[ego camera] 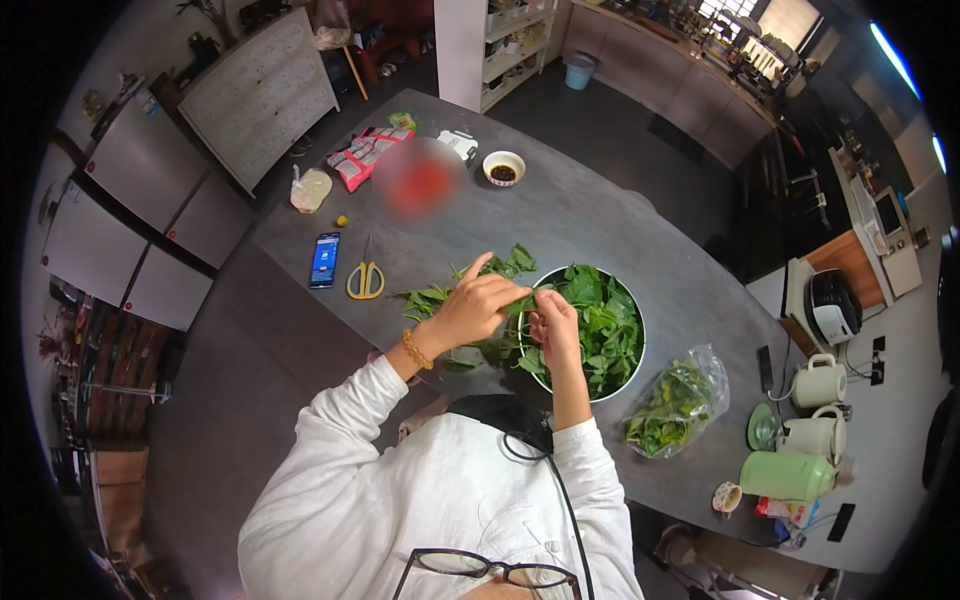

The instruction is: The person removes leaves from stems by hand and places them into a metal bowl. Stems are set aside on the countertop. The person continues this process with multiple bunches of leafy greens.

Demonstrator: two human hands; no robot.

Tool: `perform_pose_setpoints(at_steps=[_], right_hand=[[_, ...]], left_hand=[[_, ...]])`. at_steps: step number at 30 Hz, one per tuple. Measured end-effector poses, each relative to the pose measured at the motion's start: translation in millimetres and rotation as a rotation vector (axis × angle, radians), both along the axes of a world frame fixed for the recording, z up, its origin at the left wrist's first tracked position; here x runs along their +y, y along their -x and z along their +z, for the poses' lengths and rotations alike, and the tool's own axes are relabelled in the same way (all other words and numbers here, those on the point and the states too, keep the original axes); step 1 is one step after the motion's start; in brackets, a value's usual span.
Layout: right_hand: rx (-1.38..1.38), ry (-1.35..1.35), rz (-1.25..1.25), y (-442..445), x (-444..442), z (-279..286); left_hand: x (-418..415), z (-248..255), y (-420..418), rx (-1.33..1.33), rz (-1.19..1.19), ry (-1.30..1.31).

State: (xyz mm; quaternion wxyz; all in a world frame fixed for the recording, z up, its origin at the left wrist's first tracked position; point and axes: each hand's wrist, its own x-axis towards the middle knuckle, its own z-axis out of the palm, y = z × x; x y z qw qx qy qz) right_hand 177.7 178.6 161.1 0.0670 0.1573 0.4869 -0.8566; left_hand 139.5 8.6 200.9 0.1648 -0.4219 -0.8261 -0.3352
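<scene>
My left hand, a beaded bracelet at its wrist, pinches a leafy green sprig between thumb and fingers. My right hand grips the same sprig from the other side, fingertips almost touching those of the left. Under my right hand stands a round basin with a pale rim, heaped with green leaves. Loose leafy stems lie on the grey table, partly hidden by my left hand and forearm. A clear plastic bag with more greens rests right of the basin.
Left of the loose stems lie yellow-handled scissors and a lit phone. Farther back are a bowl of dark sauce, red-and-white packets and a blurred red patch. Kettles and a green flask line the right edge.
</scene>
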Motion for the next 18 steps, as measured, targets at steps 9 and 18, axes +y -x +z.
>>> perform_pose_setpoints(at_steps=[9,18], right_hand=[[0.131,0.179,0.234,-17.4,-4.4,0.0],[0.119,0.277,0.215,-19.8,0.1,-8.0]], left_hand=[[7.6,5.9,29.2,0.121,0.166,-0.063],[0.1,-6.5,31.4,-0.034,0.325,0.068]])
